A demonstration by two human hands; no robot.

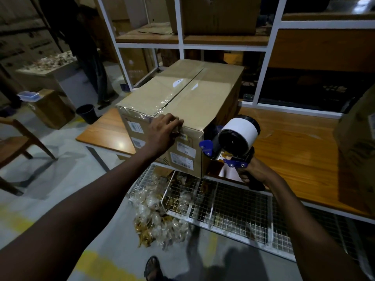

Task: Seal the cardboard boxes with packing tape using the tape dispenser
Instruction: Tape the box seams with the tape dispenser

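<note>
- Wooden, orange-brown table top [294,151] carries the cardboard box [182,98], which sits at the table's near left corner with its labelled front face at the near edge.
- Clear tape [162,102] shines along the seam between the box's top flaps and over its near left top corner.
- Left hand [162,131] lies on the front top edge of the box, palm down on the front face, fingers curled over the edge; it holds nothing.
- Right hand [254,173] is wrapped around the black handle of the tape dispenser [233,142], held at the box's near right corner; its blue frame touches the box's right side.
- White tape roll [240,131] sits on the dispenser, facing the camera.
- Another cardboard box [359,151] stands at the table's right edge, partly out of view.
- White metal shelving [180,45] rises behind the table, with boxes on its wooden shelves.
- Under the near edge, a white wire basket [223,205] holds crumpled clear plastic [158,218], some spilling onto the grey floor [60,179].
- On the left stand a wooden chair [18,142], a black bin [86,113] and a small wooden crate [50,107].
- A person [89,53] stands in the dim room beyond the box.
- Yellow floor markings [97,264] run near the bottom.
</note>
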